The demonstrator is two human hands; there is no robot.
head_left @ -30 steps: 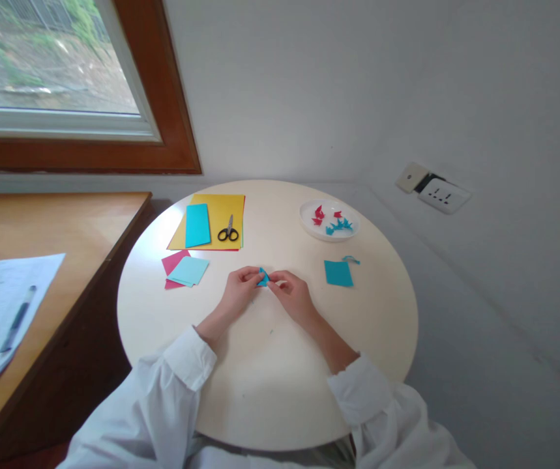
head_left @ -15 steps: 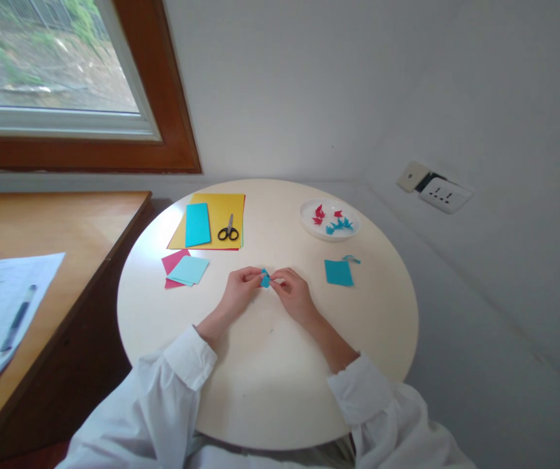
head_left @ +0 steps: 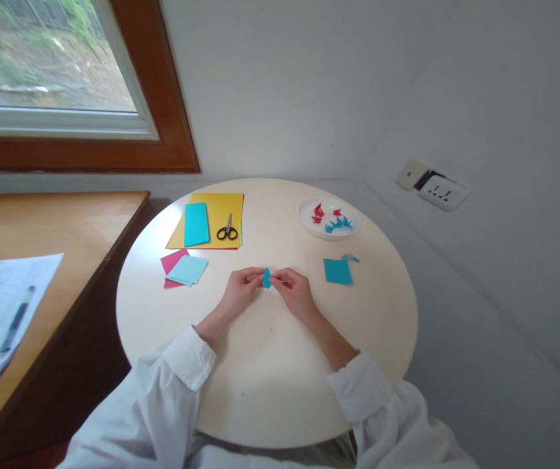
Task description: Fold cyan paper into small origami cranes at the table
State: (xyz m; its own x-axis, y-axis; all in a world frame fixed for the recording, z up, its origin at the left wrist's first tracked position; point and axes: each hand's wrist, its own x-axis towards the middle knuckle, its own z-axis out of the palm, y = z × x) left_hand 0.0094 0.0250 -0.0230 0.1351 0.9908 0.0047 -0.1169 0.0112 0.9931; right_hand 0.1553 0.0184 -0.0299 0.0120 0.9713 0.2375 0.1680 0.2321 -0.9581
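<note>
A small folded blue paper piece [head_left: 266, 278] is pinched between both my hands over the middle of the round cream table [head_left: 265, 365]. My left hand [head_left: 240, 291] grips its left side with closed fingers. My right hand [head_left: 294, 293] pinches its right side. Both wrists rest on the tabletop.
A white plate [head_left: 328, 219] with several tiny red and blue folded figures sits at the back right. A blue paper square [head_left: 338, 271] lies to the right. Black scissors [head_left: 227, 229] rest on yellow sheets [head_left: 218, 212]; pink and light blue papers [head_left: 186, 269] lie left. A wooden desk [head_left: 40, 228] holds paper and pen.
The blue piece has been turned and squeezed narrower between my fingertips. Both hands stay in the same spot on the table.
</note>
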